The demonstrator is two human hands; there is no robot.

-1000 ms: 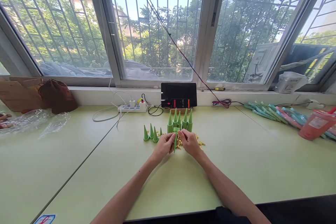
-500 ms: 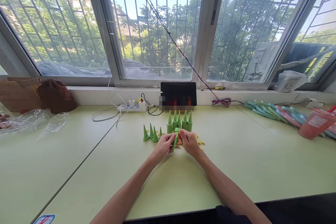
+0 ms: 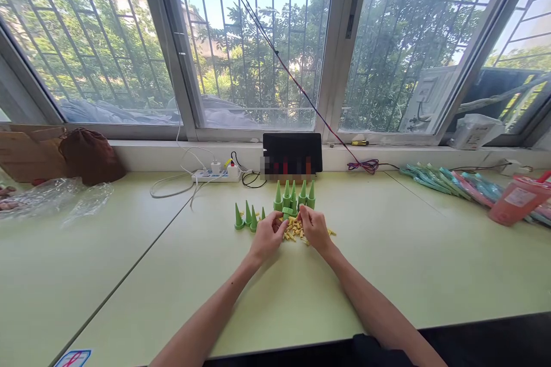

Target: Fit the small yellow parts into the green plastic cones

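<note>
Cardboard: I am seeing a brown box (image 3: 21,157) sitting between nine and ten o'clock, my clock centring on the loose yellow pieces (image 3: 293,229).
Brown bag: a drawstring bag (image 3: 92,159) is standing just beside the box, with clear plastic (image 3: 51,192) lying crumpled in front, near nine.
Power strip: the white strip (image 3: 205,176) is lying at ten o'clock, carrying plugs and trailing cables.
Short cones: several green cones (image 3: 253,222) are standing points up at nine, just beyond the left hand.
Left hand: this hand (image 3: 267,233) is working at nine, thumb and fingers closing on a green cone (image 3: 287,213); the hand is hiding most of it.
Held cone: its ringed base is showing at eleven, just beside the pile.
Tall cones: five taller green pieces (image 3: 303,198) are standing upright at twelve, a dark tablet (image 3: 293,146) propping up behind them.
Right hand: this hand (image 3: 315,229) is hovering at three, fingertips pinching together; I cannot tell whether anything is between them.
Pouches: coloured packets (image 3: 439,180) are lying fanned between two and three.
Cup: a red drink cup (image 3: 514,202) is leaning at three, well apart from the hands.
</note>
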